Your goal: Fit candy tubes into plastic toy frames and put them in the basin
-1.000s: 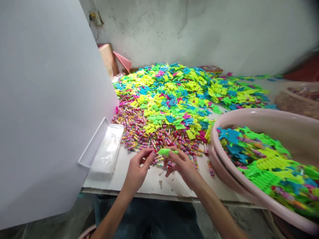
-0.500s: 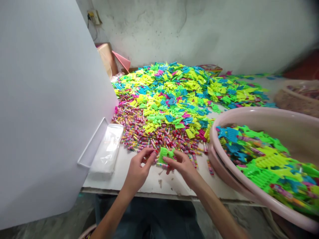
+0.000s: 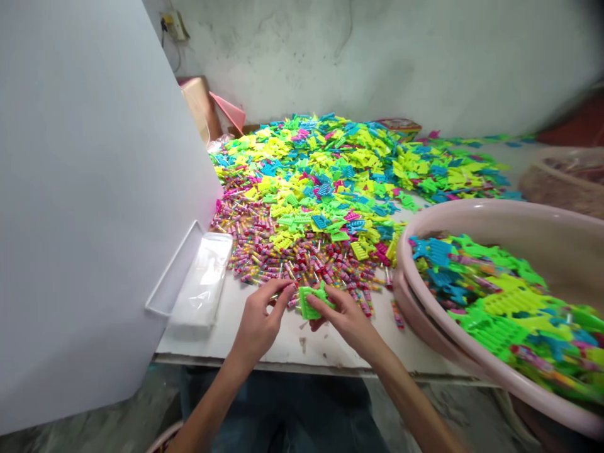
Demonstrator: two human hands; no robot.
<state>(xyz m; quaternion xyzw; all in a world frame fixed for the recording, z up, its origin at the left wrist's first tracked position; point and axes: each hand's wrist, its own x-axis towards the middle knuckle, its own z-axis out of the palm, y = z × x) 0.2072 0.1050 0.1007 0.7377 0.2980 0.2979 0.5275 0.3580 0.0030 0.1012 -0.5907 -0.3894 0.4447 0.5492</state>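
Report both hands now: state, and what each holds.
Left hand: pinched shut; what it holds cannot be told.
Right hand: closed, holding a lime-green plastic piece.

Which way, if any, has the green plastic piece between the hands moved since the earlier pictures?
Yes: the green plastic piece moved closer to the white table's near edge.

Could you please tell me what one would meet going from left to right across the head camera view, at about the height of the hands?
White panel → clear plastic packet → left hand → green plastic piece → right hand → pink plastic basin
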